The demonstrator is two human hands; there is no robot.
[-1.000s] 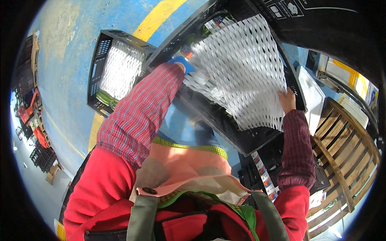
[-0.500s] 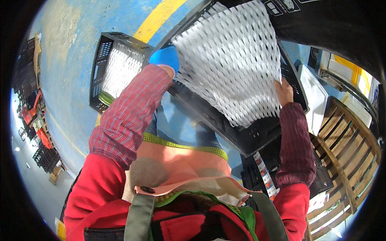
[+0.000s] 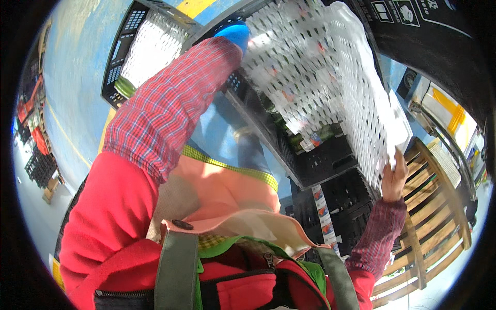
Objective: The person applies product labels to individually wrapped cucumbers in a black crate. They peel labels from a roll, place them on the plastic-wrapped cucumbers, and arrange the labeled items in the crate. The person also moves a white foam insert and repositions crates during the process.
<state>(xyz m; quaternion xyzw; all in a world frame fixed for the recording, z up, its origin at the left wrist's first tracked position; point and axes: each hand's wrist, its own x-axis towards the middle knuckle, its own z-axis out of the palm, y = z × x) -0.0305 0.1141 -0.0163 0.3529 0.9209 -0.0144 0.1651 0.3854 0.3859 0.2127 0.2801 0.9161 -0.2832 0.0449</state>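
White foam netting (image 3: 302, 67) lies over a large black plastic crate (image 3: 266, 137). My right hand (image 3: 395, 178) pinches the edge of a raised netting sheet (image 3: 364, 111), which hangs tilted past the crate's right side. Below and through the mesh show green, cucumber-like vegetables (image 3: 324, 133) in clear wrapping with small labels. My left hand (image 3: 235, 35), in a blue glove, is at the crate's far left rim beside the netting. Its fingers are hidden, so I cannot tell whether it grips anything.
A smaller black crate (image 3: 120, 51) on the left holds white netting and a green vegetable (image 3: 124, 87). Black crates (image 3: 354, 199) and a label strip (image 3: 324, 214) lie below the large crate. A slatted wooden rack (image 3: 431, 212) stands right; a dark printed box (image 3: 423, 46) is far right.
My right hand has pulled its netting edge right and toward me, uncovering wrapped vegetables in the crate. My left hand has moved farther away and slightly right.
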